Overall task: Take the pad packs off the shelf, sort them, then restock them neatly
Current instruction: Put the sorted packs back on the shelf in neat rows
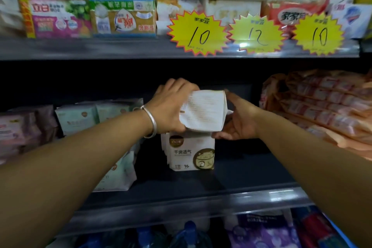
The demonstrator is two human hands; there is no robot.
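Both hands are at the middle shelf (181, 191), working on a white pad pack (204, 110) held up in the air just above a standing row of white cat-print packs (190, 152). The left hand (171, 106) has its grip wrapped over the pack's left end, fingers curled behind it, a silver bangle (150, 121) on the wrist. The right hand (237, 119) cups the pack's right side and lower corner, thumb up along the edge, so both grips are grasping the same pack.

By my reading this is the restocking step: the pack matches the white row below it and seems about to be set with its kind. It could equally be coming off the shelf; one moment does not settle that. If it is going down, the next move calls for turning it upright, printed face forward, and lowering it square against the row without toppling the front pack.

Counts: one pack in hand; the white row shows one clear front face with a few edges behind, the number too tight to tell. To the left stand at least two mint-green packs (80, 117), with another pale pack (118, 171) leaning lower down, and a blurred pink cluster (18, 133) at the far left. To the right lies a heap of orange packs (322, 106), uncountable. Three yellow price tags (199, 33) hang on the shelf edge above.
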